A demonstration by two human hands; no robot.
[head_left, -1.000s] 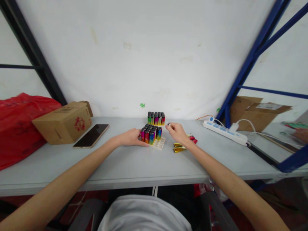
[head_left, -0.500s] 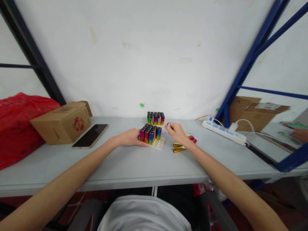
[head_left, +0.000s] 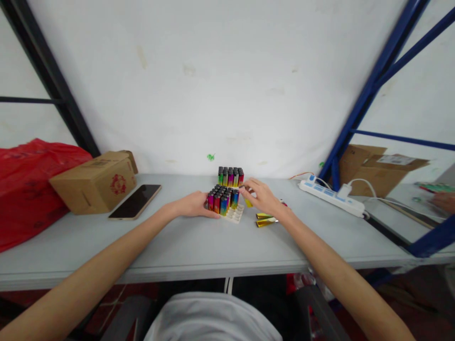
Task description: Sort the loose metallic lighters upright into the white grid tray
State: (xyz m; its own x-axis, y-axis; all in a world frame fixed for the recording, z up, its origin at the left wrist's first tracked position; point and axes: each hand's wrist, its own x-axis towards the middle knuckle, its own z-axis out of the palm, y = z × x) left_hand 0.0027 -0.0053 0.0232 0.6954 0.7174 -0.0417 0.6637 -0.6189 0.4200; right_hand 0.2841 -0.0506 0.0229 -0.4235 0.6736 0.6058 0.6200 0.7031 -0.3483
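Observation:
Colourful lighters with dark tops stand upright in a white tray, whose right part shows bare sockets. My left hand rests at the left side of this group, its thumb along the front and its fingers round the side. Over the tray's right back corner, my right hand pinches a yellow lighter that hangs below its fingers. A second block of upright lighters stands behind, near the wall. Right of the tray, gold lighters lie flat, partly hidden by my right wrist.
On the left are a phone, a cardboard box and a red bag. A white power strip with cables lies at right, before a blue frame. A person's hand shows at the far right edge.
My right hand has turned and lowered slightly near the tray's right side, and the yellow lighter in it now shows. My left hand keeps its place at the group. The far-right person's hand has shifted slightly.

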